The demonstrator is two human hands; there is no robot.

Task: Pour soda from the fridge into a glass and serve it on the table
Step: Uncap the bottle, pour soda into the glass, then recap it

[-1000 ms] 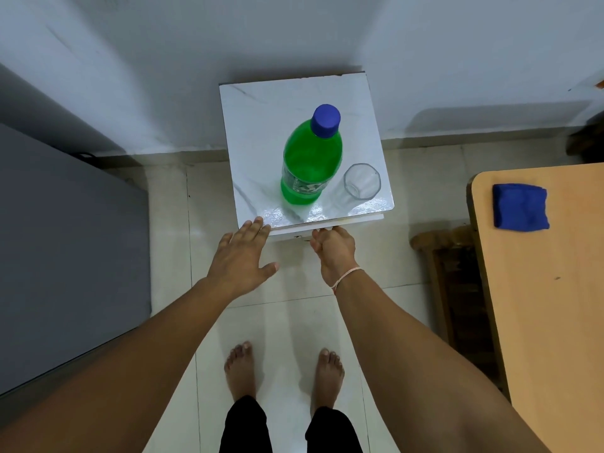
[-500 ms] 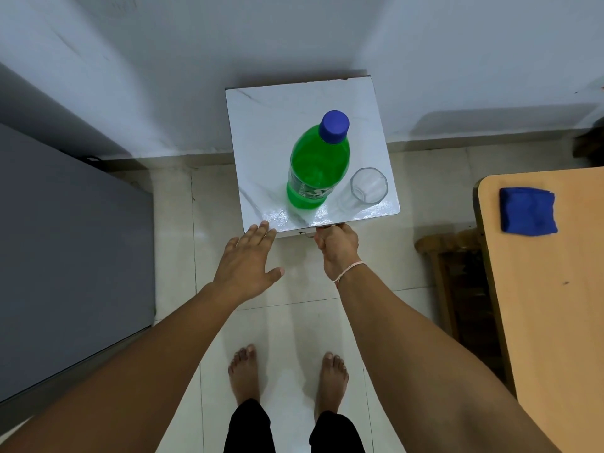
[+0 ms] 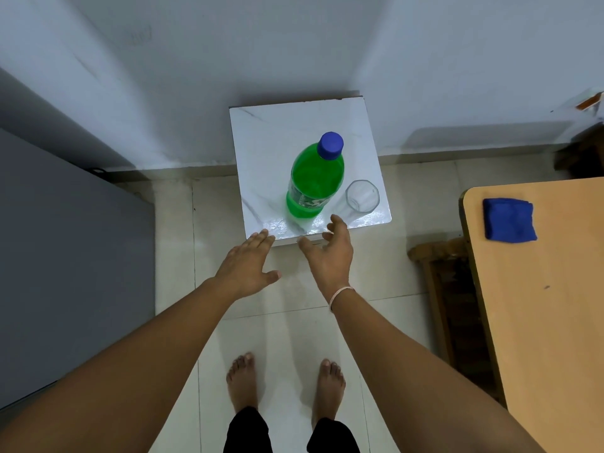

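White wall and pale floor tiles frame the scene; a grey fridge (image 3: 65, 256) fills the left edge. Left hand (image 3: 246, 268): arm extended forward, palm down, fingers straight and together, thumb out to the side, fingertips at the near edge of a small white stand (image 3: 277, 132); holding nothing. On the stand, a green soda bottle (image 3: 315, 181) stands upright, blue cap (image 3: 331, 145) on. Right hand (image 3: 330, 253): arm extended, fingers spread and loosely curled, palm turned inward, just short of the bottle's base; empty, touching nothing that I can make out. An empty glass (image 3: 362, 197) stands just right of the bottle, near the stand's front right corner. Far right: wooden table (image 3: 539, 322) with a folded blue cloth (image 3: 509, 219).
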